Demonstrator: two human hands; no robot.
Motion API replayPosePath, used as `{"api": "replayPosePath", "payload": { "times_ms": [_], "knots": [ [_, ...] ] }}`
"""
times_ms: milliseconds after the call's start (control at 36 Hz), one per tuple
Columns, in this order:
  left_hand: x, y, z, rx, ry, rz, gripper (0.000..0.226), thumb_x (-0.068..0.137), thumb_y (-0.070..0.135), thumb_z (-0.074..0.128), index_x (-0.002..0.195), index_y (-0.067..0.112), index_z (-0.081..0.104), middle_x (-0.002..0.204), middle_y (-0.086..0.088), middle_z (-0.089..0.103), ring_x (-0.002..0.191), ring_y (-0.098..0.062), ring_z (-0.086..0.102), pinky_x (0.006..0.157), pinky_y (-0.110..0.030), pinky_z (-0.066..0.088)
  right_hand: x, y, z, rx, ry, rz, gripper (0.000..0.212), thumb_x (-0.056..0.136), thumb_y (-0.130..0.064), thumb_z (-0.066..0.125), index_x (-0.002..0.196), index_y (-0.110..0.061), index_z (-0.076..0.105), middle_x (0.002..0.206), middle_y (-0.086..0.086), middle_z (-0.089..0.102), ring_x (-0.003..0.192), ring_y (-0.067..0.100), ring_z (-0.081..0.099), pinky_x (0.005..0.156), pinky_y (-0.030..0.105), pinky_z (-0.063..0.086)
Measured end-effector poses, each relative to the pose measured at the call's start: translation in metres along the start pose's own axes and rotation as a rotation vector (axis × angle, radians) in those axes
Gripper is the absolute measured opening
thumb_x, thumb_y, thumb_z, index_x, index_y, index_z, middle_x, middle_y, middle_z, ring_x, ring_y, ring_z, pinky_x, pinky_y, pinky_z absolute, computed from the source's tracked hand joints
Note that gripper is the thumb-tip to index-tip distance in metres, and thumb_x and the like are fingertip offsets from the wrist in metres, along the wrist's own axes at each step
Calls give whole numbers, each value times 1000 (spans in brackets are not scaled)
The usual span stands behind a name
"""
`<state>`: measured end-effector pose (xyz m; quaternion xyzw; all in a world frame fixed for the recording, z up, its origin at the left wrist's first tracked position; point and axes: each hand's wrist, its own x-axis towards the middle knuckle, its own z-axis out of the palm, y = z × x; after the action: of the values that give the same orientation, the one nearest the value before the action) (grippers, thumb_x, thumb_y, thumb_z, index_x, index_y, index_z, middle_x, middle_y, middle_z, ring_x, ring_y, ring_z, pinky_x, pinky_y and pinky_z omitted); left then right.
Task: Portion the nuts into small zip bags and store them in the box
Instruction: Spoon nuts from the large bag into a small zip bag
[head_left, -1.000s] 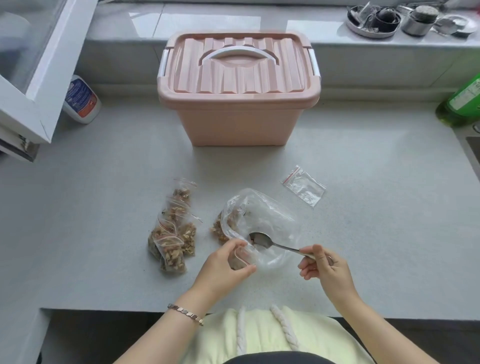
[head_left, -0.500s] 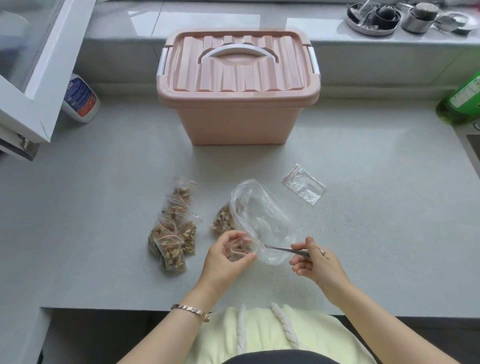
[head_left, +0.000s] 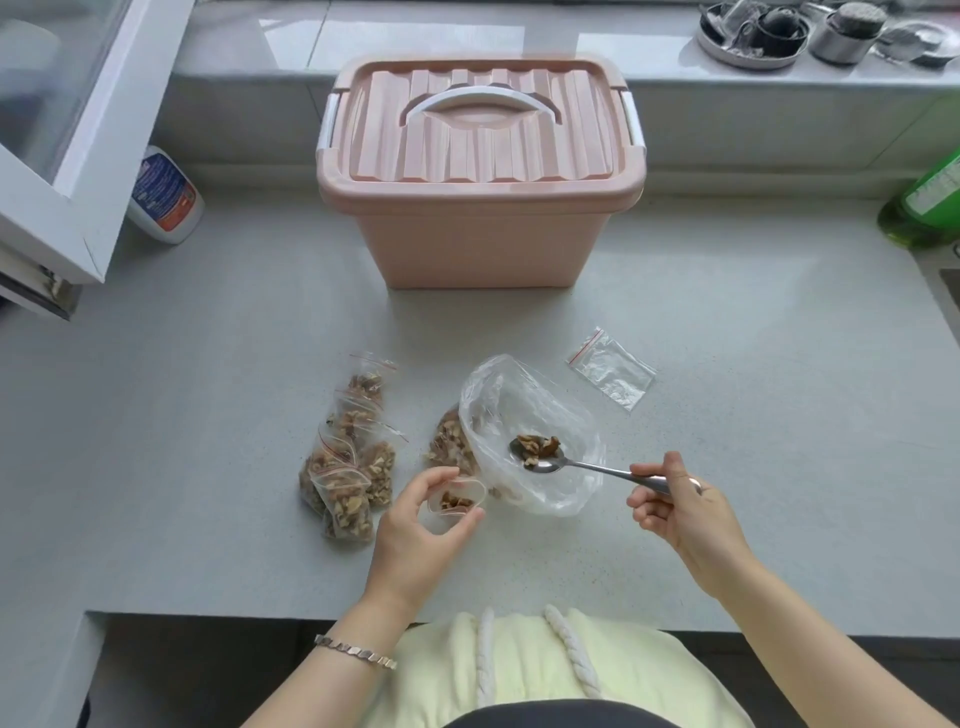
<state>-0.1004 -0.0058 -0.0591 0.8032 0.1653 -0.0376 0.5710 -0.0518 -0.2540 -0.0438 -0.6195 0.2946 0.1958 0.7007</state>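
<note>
The right edge cuts off the green bottle, and the lid hides the box's inside.

We saw a white plastic bottle with a blue-and-orange label beside a white window frame; a green plastic bottle sat far right.

You are in a home kitchen. A pale grey speckled counter runs in front of you, with a window ledge behind it. Metal pots and dishes sit at the ledge's right end. A green bottle stands at the counter's right edge, near what looks like a sink corner. A white labelled bottle stands at the left, beside an open white window frame. A pink plastic storage box sits on the counter.
</note>
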Motion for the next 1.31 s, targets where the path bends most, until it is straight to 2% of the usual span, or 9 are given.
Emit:
{"api": "replayPosePath", "payload": {
  "times_ms": [250,361,528,667,778,917,1056,1194,1306],
  "knots": [
    [11,2,-1,136,-50,-3,51,71,15,77,115,24,54,105,22,54,101,11,47,80,8,29,-2,-21,1,34,-39,-49,42,95,-38,37,90,-3,61,52,6,59,42,11,52,45,17,47],
    [13,5,2,160,-74,23,50,71,16,77,113,26,53,101,28,51,96,18,46,76,8,29,-9,-35,9,-9,-65,-88,42,96,-36,38,85,-3,61,49,6,57,38,11,48,40,18,42],
    [17,7,8,187,-108,42,50,71,17,78,114,25,54,107,19,55,101,6,49,79,8,28,-25,-50,33,-179,-161,-180,41,95,-31,40,81,0,63,50,9,58,38,14,50,37,20,41],
    [18,3,12,206,-93,48,54,68,18,80,117,21,55,109,14,57,106,-2,50,84,6,28,-44,-44,64,-502,-293,-378,32,92,-29,46,83,-9,69,56,7,61,45,14,56,47,22,47],
    [19,3,12,200,-86,48,53,68,18,80,115,22,55,108,15,58,105,-2,53,85,3,31,-53,-38,69,-937,-330,-759,46,89,-54,40,84,-17,69,59,-6,58,57,11,58,56,24,48],
    [18,2,9,171,-71,32,50,70,18,78,114,23,55,106,16,57,103,2,51,80,6,30,-49,-47,54,-588,-165,-732,35,89,-49,47,75,-26,69,51,-1,59,40,7,53,46,14,42],
    [15,2,8,167,-54,44,49,71,17,77,116,19,56,106,17,57,103,5,51,86,3,32,-36,-46,34,-269,56,-505,39,87,-38,43,78,-8,66,50,4,61,40,10,51,40,16,41],
    [15,1,8,131,-45,27,48,71,16,77,113,23,56,103,28,52,99,21,43,83,7,28,-13,-22,35,-171,35,-315,36,95,-28,42,83,-1,62,47,4,59,39,11,54,39,17,44],
    [19,-2,7,6,-24,-69,45,69,14,78,105,28,56,106,23,57,103,15,48,85,1,33,-3,-10,48,-164,7,-283,33,95,-26,43,83,-2,62,54,9,59,40,11,55,41,18,46]
  ]
}}
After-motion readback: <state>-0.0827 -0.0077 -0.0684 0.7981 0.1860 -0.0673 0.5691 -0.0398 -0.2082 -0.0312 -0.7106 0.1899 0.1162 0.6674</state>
